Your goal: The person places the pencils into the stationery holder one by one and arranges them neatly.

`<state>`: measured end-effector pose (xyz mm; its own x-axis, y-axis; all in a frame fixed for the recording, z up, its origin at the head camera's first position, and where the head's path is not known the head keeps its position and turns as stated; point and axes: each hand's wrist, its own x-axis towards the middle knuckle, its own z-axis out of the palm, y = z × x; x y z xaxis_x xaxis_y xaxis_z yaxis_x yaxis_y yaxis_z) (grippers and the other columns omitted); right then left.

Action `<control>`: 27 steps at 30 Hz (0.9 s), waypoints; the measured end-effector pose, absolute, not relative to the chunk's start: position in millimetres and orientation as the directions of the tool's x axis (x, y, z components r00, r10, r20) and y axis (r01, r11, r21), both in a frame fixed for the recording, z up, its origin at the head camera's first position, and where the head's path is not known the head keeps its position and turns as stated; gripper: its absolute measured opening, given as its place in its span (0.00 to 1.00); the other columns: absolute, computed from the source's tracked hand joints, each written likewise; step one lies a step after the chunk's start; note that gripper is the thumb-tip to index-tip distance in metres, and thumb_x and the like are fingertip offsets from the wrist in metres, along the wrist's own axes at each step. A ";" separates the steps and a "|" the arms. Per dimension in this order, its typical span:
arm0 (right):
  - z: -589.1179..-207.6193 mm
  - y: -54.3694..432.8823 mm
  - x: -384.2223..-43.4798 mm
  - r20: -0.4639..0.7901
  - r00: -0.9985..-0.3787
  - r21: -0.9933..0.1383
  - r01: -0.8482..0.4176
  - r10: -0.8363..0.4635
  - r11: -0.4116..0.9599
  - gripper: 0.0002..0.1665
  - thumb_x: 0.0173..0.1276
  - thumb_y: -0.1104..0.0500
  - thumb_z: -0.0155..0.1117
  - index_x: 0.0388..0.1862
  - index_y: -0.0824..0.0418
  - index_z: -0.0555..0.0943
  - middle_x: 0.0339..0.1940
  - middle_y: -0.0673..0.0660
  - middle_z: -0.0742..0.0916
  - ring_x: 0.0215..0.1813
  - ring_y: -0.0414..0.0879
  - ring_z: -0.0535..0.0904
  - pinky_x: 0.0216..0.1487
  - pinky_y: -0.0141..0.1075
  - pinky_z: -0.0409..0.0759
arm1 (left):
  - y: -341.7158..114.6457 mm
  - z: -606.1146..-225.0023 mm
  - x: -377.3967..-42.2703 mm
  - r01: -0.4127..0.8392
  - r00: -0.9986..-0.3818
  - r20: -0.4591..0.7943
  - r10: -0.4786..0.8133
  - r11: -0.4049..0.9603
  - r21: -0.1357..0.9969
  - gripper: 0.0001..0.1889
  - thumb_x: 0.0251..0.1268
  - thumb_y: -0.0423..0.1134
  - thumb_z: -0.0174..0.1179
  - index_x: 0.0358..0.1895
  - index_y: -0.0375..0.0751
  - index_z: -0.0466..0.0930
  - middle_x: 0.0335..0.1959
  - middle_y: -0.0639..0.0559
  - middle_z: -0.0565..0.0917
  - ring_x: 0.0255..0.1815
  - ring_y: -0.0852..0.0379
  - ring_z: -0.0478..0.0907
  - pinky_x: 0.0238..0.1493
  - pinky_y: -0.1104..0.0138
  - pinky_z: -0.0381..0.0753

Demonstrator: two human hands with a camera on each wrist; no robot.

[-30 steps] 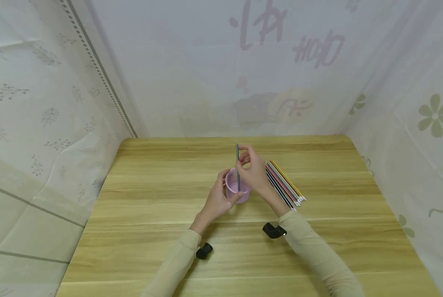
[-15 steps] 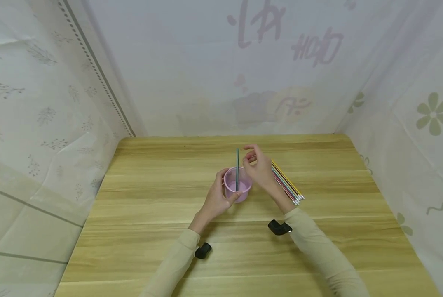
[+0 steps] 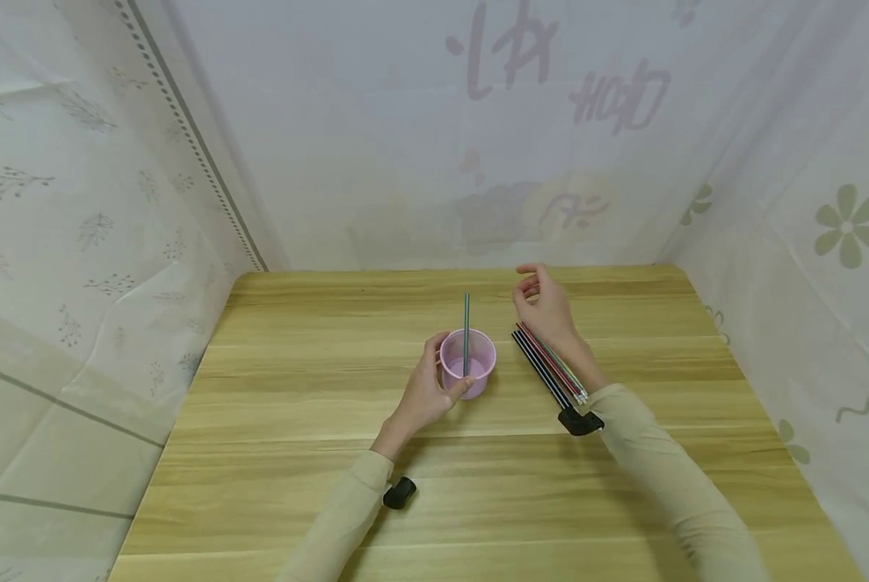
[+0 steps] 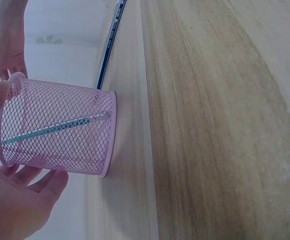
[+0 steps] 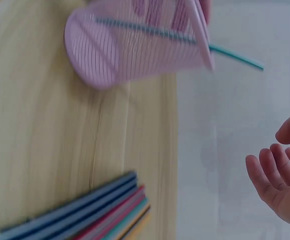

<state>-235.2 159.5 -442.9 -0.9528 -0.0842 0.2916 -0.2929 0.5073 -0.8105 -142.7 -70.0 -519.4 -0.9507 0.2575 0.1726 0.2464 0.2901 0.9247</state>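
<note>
Broadly, the wooden table (image 3: pixel 296 380) spans the lower frame; right of centre, the right hand (image 3: pixel 543 307) is loosely curled, holding nothing; at centre, the left hand (image 3: pixel 428 390) grips the pink mesh cup (image 3: pixel 482 369), likely light, stiff, best held round its wall; the bunched pencils (image 3: pixel 543 369) right of it seem smooth, rigid, best pinched mid-shaft; one teal pencil (image 3: pixel 466 339) leans inside the cup
</note>
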 end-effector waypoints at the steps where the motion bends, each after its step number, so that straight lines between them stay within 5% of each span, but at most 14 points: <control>1: -443.4 163.0 -237.7 0.296 -0.952 -0.805 -0.293 -0.079 0.516 0.21 0.68 0.68 0.57 0.60 0.68 0.75 0.39 0.63 0.84 0.40 0.52 0.81 0.35 0.21 0.79 | -69.9 -519.4 -142.7 0.246 -0.951 0.173 0.257 0.289 0.925 0.47 0.57 0.34 0.73 0.76 0.37 0.53 0.72 0.35 0.69 0.70 0.36 0.71 0.73 0.50 0.73; 12: -461.5 193.6 -253.1 0.166 -0.984 -0.761 -0.168 -0.063 0.626 0.21 0.70 0.64 0.57 0.61 0.68 0.74 0.44 0.66 0.83 0.46 0.57 0.81 0.48 0.45 0.82 | -69.6 -520.0 -142.9 0.250 -0.951 0.179 0.251 0.289 0.924 0.46 0.57 0.33 0.73 0.76 0.37 0.53 0.71 0.35 0.69 0.69 0.36 0.72 0.72 0.51 0.74; 27: -493.2 225.8 -264.0 0.001 -0.990 -0.704 -0.100 -0.141 0.703 0.25 0.67 0.65 0.57 0.62 0.75 0.74 0.47 0.70 0.83 0.50 0.62 0.80 0.53 0.50 0.82 | -69.6 -520.7 -142.4 0.253 -0.951 0.183 0.250 0.284 0.925 0.46 0.57 0.34 0.73 0.76 0.38 0.54 0.71 0.36 0.70 0.69 0.37 0.73 0.71 0.51 0.75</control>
